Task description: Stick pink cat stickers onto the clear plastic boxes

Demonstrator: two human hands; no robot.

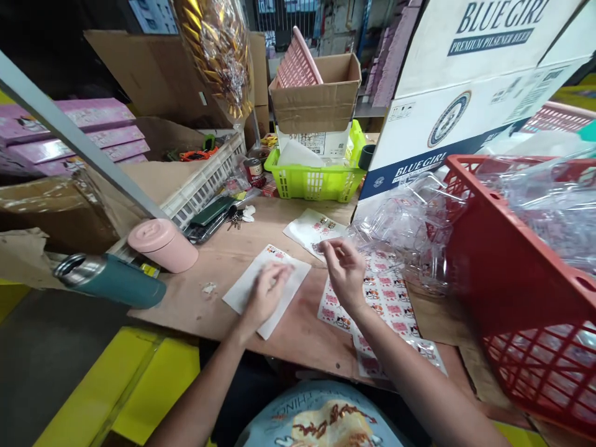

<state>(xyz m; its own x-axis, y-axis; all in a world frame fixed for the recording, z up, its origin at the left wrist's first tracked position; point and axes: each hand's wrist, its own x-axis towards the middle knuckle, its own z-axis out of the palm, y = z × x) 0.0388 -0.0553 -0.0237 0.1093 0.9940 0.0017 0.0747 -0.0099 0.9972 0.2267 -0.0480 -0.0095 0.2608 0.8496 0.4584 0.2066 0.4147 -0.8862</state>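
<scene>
My left hand (pixel 269 288) is over a mostly white sticker sheet (pixel 243 292), which has a few printed stickers left at its far corner. Motion smears its fingers. My right hand (pixel 345 270) is raised to the right, thumb and fingertips pinched together; whatever is between them is too small to make out. Below and beside it lie sheets of cat and pink stickers (pixel 393 298), partly covered by my right forearm. Behind it rests another partly used sticker sheet (pixel 310 226).
Clear plastic containers (pixel 405 217) are heaped at the right, beside a red basket (pixel 512 261) full of more. A teal bottle (pixel 116 282) and a pink cup (pixel 162 243) stand left. Behind are a lime basket (pixel 316 183) and a Blue Girl carton (pixel 419 130).
</scene>
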